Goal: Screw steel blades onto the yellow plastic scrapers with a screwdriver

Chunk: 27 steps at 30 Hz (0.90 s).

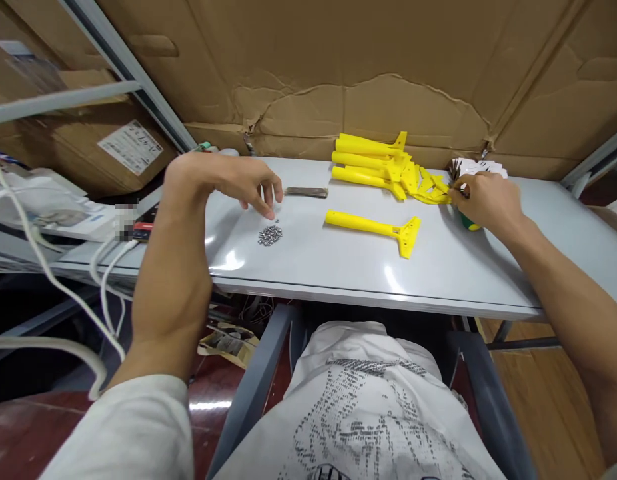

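Note:
My left hand (256, 187) hovers just above a small pile of shiny metal screws or nuts (270, 235), fingers bent downward and apart, with nothing visible in them. One loose metal piece (277, 221) lies close under its fingertips. My right hand (486, 200) has its fingers closed at the right end of the yellow flat plastic pieces (431, 189); what it pinches is hidden. Between the hands a single yellow scraper (363, 224) lies flat, its wide head to the right. Several more yellow scrapers (368, 160) lie side by side behind it.
A stack of thin dark strips (306, 192) lies behind the screw pile. White cards (478, 168) and a green and yellow object (469, 223) sit by my right hand. Cardboard (298, 67) walls the table's back. White cables (48, 253) and a labelled box (131, 147) are at left.

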{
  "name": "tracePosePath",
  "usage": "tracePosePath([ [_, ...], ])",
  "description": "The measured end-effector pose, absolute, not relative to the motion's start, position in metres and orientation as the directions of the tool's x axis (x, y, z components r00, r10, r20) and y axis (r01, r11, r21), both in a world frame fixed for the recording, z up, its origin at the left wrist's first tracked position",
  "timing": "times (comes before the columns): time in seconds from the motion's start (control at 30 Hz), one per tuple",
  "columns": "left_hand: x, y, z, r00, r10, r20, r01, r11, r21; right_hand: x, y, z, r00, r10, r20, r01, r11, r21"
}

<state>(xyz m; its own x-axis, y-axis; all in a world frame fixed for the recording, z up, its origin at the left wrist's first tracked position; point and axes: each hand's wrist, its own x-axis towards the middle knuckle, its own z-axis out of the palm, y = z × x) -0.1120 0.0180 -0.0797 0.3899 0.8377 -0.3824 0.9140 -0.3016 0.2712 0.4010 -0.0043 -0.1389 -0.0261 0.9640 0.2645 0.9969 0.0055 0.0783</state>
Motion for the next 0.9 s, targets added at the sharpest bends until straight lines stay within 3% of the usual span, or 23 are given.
tracePosePath([
  [0.1, -0.09, 0.01, -0.089, 0.183, 0.826, -0.534, 0.983, -0.144, 0.114, 0.395, -0.011, -0.135, -0.032, 0.935, 0.354, 0.998, 0.013, 0.056],
  [0.3, -0.073, 0.001, -0.09, 0.119, 0.843, -0.525, 0.989, -0.051, 0.142, 0.389, -0.021, -0.133, -0.112, 0.876, 0.469, 0.992, 0.125, 0.003],
  [0.47, -0.103, -0.028, -0.085, 0.156, 0.872, -0.464, 0.984, -0.096, 0.15, 0.383, -0.023, -0.137, -0.15, 0.861, 0.487, 0.982, 0.186, -0.026],
  [0.67, -0.125, -0.087, -0.143, 0.279, 0.959, -0.038, 0.929, -0.26, 0.262, 0.369, -0.027, -0.14, -0.199, 0.84, 0.506, 0.971, 0.238, -0.014],
  [0.73, -0.127, -0.093, -0.154, 0.232, 0.973, 0.004, 0.93, -0.223, 0.292, 0.366, -0.029, -0.14, -0.21, 0.839, 0.502, 0.966, 0.257, -0.025],
  [0.9, -0.123, -0.078, -0.148, 0.175, 0.983, -0.052, 0.924, -0.146, 0.352, 0.368, -0.029, -0.143, -0.26, 0.833, 0.487, 0.947, 0.319, -0.04],
])
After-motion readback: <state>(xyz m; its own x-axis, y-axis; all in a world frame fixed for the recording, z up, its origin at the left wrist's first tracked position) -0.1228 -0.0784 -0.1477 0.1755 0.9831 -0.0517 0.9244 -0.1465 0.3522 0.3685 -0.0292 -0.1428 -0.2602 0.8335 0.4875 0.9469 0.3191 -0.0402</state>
